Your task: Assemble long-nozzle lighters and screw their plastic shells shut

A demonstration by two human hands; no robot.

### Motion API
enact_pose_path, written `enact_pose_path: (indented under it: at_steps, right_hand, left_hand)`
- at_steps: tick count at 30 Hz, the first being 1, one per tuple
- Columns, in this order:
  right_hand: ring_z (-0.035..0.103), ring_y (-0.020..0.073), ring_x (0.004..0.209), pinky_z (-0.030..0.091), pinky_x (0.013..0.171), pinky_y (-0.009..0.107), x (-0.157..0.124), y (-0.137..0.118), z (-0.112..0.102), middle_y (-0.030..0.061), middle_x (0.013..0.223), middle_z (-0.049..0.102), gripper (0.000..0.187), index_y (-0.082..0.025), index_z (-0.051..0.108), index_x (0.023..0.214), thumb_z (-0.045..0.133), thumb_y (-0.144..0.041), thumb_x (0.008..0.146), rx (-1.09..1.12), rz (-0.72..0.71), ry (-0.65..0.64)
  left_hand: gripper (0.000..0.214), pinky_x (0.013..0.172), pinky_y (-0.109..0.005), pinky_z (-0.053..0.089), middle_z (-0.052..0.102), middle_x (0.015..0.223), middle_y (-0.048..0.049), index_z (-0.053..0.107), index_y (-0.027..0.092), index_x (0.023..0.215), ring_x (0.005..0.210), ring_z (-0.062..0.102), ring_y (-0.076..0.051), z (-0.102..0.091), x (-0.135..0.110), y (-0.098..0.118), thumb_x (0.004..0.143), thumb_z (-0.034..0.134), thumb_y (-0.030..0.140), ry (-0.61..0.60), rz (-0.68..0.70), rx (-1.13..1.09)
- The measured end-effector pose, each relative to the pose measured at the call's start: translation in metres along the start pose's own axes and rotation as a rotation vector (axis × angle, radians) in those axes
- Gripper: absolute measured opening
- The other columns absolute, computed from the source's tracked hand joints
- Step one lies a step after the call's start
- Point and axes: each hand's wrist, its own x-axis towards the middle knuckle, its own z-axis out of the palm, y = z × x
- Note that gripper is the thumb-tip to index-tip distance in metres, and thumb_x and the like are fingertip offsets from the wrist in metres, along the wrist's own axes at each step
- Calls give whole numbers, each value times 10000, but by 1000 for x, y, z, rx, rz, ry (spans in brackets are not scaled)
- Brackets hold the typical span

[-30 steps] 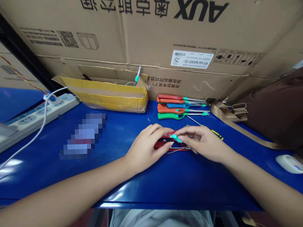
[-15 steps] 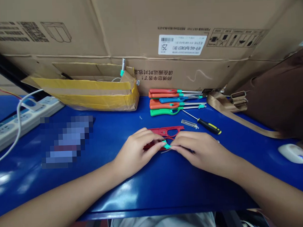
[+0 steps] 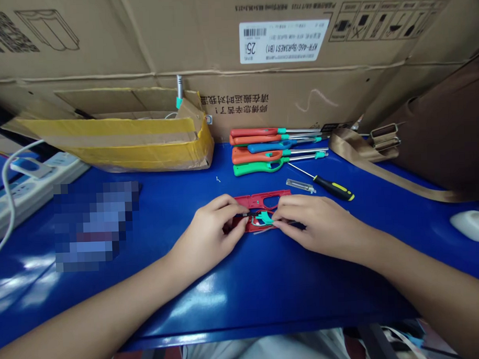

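A red plastic lighter shell (image 3: 264, 202) lies flat on the blue table (image 3: 266, 283) in front of me. My left hand (image 3: 210, 233) presses its fingertips on the shell's left end. A small teal trigger piece (image 3: 265, 218) sits over the shell's middle, pinched between the fingers of my right hand (image 3: 315, 224). A thin metal rod shows just under the fingers. Both hands are closed over the parts and nearly touch each other.
Several long lighters (image 3: 270, 152) with red, orange, blue and green handles lie behind the shell. A black and yellow screwdriver (image 3: 330, 187) and a small metal tube (image 3: 300, 186) lie to the right. A taped carton (image 3: 136, 138), a power strip (image 3: 27, 187), a brown strap (image 3: 364, 154) and a mouse (image 3: 474, 224) stand around.
The teal piece has moved from the shell's lower edge onto its middle. My hands shifted slightly up the table, and the view dropped lower.
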Motion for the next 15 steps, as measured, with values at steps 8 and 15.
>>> enact_pose_path:
  at_steps: [8,15]
  right_hand:
    - [668,205,933,477,760,316,-1,3,0,71,1014,726,261,-197,724,988,470,-228,1037,-111,-99,43]
    - [664,193,861,496,742,312,-2,1,4,71,984,689,250,-172,715,993,475,-231,1036,31,-45,-9]
  left_hand:
    - [135,803,-285,576,726,958,-56,752,171,983,862,698,-161,0,0,-5,967,620,148,14,41,-30]
    - [154,686,-239,565,683,962,-40,745,152,1046,729,646,-112,-1,-2,3,910,688,195,-20,15,-51]
